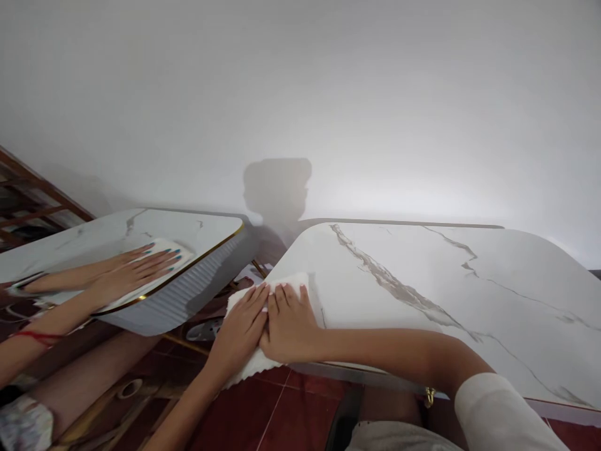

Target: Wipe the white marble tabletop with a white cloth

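A white cloth (256,363) with a wavy edge lies over the left front edge of the white marble-patterned tabletop (375,257), part of it hanging past the edge. My left hand (244,321) rests flat on this cloth with fingers stretched out. Right beside it, my right hand (290,318) also presses flat on the cloth, fingers extended. The two hands touch at the thumbs. Most of the cloth's middle is hidden beneath them.
To the left, another person's hands (150,263) press a white cloth (181,249) on a second marble-patterned table (101,225) with ribbed sides. A gap separates the tables. A pale wall (375,113) rises behind them. A brass-coloured knob (429,396) sits under my tabletop's front edge.
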The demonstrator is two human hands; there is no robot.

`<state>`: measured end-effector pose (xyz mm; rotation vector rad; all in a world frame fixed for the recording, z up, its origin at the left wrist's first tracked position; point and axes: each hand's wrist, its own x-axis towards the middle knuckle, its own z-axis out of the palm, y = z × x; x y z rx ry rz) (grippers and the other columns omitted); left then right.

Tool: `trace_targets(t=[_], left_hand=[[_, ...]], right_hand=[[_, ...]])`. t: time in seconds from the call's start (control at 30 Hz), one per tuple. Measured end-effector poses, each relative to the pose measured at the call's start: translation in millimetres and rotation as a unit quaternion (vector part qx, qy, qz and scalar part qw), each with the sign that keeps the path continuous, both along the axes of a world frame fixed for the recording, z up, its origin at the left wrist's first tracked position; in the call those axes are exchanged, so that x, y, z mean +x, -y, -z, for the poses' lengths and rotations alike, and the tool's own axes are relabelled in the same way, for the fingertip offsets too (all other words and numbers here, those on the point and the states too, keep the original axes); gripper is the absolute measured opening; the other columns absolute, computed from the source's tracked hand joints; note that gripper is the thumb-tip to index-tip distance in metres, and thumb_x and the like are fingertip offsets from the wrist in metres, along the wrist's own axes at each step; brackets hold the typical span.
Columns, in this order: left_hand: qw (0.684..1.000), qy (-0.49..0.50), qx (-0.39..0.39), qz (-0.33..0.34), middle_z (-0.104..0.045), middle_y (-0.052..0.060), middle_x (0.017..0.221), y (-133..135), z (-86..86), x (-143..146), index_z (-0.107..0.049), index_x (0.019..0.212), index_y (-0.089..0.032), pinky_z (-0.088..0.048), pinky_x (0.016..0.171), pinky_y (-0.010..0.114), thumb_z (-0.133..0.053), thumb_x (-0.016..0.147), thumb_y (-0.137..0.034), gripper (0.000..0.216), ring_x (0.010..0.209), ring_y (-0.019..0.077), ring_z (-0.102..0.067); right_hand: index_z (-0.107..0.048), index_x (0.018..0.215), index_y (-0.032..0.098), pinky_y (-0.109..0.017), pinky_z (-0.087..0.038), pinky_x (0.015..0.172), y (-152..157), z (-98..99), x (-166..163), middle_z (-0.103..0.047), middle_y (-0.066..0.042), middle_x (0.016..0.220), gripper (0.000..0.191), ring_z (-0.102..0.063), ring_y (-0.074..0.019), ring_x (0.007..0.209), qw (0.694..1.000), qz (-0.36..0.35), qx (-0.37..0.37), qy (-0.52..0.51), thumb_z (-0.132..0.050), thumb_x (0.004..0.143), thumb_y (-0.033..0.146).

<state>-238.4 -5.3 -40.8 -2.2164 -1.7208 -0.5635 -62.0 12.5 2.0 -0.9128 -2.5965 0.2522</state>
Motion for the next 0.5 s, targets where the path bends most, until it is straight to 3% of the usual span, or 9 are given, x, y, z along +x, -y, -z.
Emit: trace_targets(t=[0.1, 0.2, 0.33, 0.5], left_hand=[[1.0, 0.005, -0.028, -0.01, -0.049, 0.006, 0.142, 1, -1.1, 23, -0.038, 0.144, -0.021, -0.039, 0.11, 0.046, -0.028, 0.089, -0.024, 0.056, 0.134, 0.0236, -0.042], [0.999, 0.002, -0.05, 0.001, -0.048, 0.01, 0.143, -15, -5.1, 46, -0.043, 0.141, -0.015, -0.036, 0.111, 0.046, -0.027, 0.09, -0.024, 0.054, 0.134, 0.0238, -0.041], [0.998, 0.013, -0.059, 0.028, -0.046, 0.016, 0.143, -60, -15.0, 71, -0.046, 0.135, -0.006, -0.03, 0.114, 0.045, -0.025, 0.09, -0.024, 0.053, 0.137, 0.0244, -0.037], [0.994, 0.09, -0.067, 0.012, -0.047, 0.012, 0.143, -132, -29.4, 84, -0.048, 0.133, -0.009, -0.029, 0.115, 0.042, -0.028, 0.089, -0.024, 0.051, 0.136, 0.0209, -0.038]], right_hand=[[-0.034, 0.144, 0.0, -0.053, -0.014, 0.115, 4, 1.0, 24, -0.03, -0.019, 0.151, 0.065, -0.021, -0.0295, 0.142, 1.0, 0.004, -0.003, -0.004, -0.039, 0.091, 0.038], [-0.035, 0.143, 0.0, -0.054, -0.015, 0.114, -8, -0.2, 45, -0.032, -0.02, 0.15, 0.066, -0.022, -0.0295, 0.141, 1.0, 0.011, -0.009, 0.004, -0.04, 0.09, 0.038], [-0.035, 0.144, 0.005, -0.054, -0.014, 0.114, -48, -2.8, 59, -0.032, -0.017, 0.151, 0.062, -0.024, -0.0282, 0.141, 0.999, 0.046, -0.01, 0.018, -0.037, 0.092, 0.038], [-0.032, 0.146, 0.009, -0.052, -0.014, 0.114, -113, -7.7, 60, -0.03, -0.014, 0.153, 0.06, -0.021, -0.0257, 0.142, 0.996, 0.081, -0.01, 0.04, -0.035, 0.094, 0.038]])
